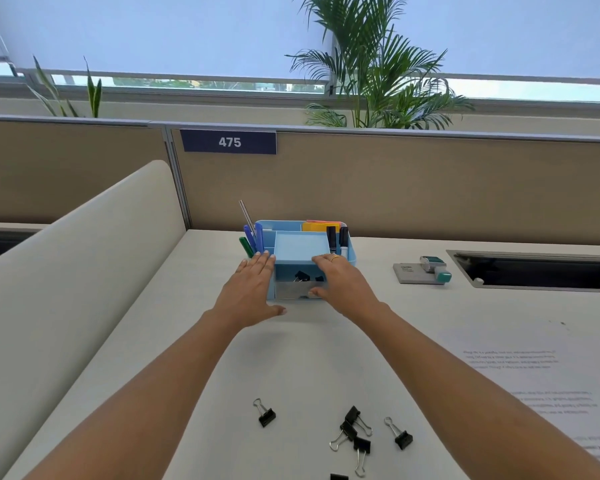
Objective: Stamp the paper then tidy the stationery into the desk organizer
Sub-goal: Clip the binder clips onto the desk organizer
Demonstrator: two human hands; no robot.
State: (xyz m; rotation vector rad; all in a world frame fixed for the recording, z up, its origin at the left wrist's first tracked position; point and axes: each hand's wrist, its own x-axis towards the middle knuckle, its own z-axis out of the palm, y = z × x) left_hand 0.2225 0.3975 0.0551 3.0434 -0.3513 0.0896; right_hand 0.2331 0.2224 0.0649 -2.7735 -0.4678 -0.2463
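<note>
A light blue desk organizer [300, 249] stands at the back of the white desk against the partition. Its clear drawer [297, 289] is pulled out, with black binder clips [302, 275] inside. Coloured pens [252, 239] stand in its left slot, black markers [336, 237] and orange sticky notes [317, 226] at its right. My left hand [252, 289] lies flat against the organizer's left side, fingers apart. My right hand [340, 282] rests on the right front, thumb at the drawer. Several loose binder clips [355, 433] lie near me. A printed paper [534, 375] lies at the right.
A teal and white stamp [435, 266] sits on a grey pad [413, 273] right of the organizer. A cable tray opening [541, 273] is sunk in the desk at far right. A cream divider [73, 271] borders the left; a tan partition [395, 188] stands behind.
</note>
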